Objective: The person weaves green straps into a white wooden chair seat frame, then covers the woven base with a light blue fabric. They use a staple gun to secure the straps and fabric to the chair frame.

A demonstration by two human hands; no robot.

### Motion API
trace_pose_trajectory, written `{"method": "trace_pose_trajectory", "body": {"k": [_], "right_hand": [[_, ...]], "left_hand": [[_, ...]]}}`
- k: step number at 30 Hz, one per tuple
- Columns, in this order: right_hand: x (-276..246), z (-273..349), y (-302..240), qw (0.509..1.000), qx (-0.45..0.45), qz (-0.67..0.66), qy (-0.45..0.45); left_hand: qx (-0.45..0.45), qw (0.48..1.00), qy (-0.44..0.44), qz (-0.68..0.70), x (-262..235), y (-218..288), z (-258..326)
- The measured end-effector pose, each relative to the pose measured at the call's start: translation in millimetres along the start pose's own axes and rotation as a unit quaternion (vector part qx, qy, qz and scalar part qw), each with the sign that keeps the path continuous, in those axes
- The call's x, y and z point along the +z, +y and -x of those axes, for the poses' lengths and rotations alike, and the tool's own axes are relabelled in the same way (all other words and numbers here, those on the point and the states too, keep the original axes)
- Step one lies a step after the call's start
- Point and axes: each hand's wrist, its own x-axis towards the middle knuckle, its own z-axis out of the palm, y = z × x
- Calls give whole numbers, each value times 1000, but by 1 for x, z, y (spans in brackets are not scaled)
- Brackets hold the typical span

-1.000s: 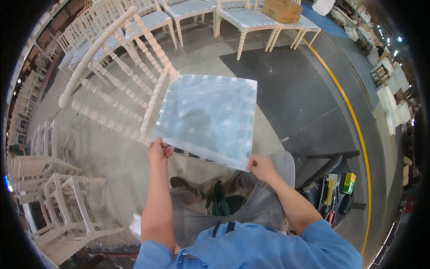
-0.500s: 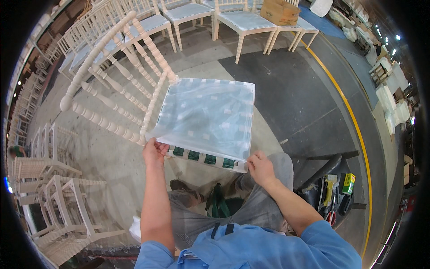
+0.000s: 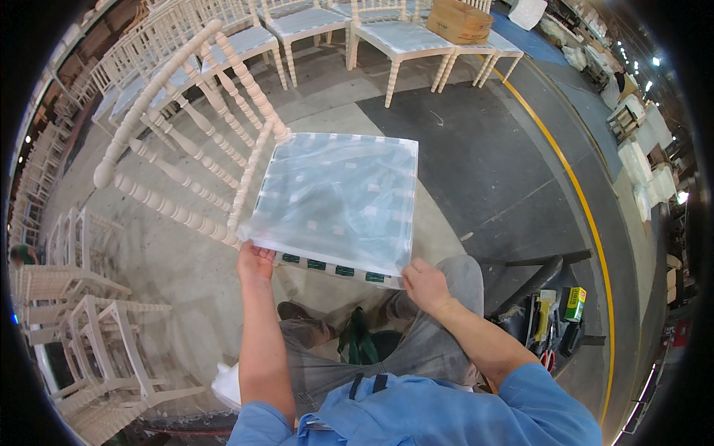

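Observation:
In front of me stands a cream chair [image 3: 245, 201] with a back of turned spindles. Over its seat of woven green webbing [image 3: 316, 264] lies a thin translucent white sheet [image 3: 338, 201]. My left hand [image 3: 256, 264] is closed on the sheet's near left corner, beside the foot of the chair back. At the near right corner, my right hand [image 3: 425, 285] pinches the sheet's edge with curled fingers. Between my hands the sheet's near edge sags over the front rail, and the green strap ends show below it.
Several cream chairs with covered seats [image 3: 401, 36] line the far side, one bearing a cardboard box [image 3: 459, 22]. Stacked chair frames [image 3: 104, 334] stand at left. To my right, a black stool [image 3: 513, 316] holds scissors [image 3: 549, 360], a yellow-handled tool [image 3: 545, 308] and a green-yellow box [image 3: 575, 303].
Both hands have come slightly nearer to me, drawing the sheet's near edge lower, so less of the green strap ends shows. The whole view has shifted a little.

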Motion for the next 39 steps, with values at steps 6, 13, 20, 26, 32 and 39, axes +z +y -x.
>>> {"method": "trace_pose_trajectory", "body": {"k": [6,13,20,26,32,39], "right_hand": [[6,-2,-4,998,-26,30,-43],[10,6,11,999,11,16,-47],[9,-2,5,997,12,-58,-55],[8,1,11,994,31,-67,-76],[-5,9,11,982,32,-31,-182],[-19,23,1,975,-2,74,-210]], "left_hand": [[61,983,123,-124,-12,-6,1],[-195,936,-74,-284,-8,-142,123],[-302,892,-31,-334,33,-206,170],[-284,880,-38,-378,35,-219,173],[-199,875,-124,-424,14,-225,163],[-239,905,-108,-335,21,-234,183]]}}
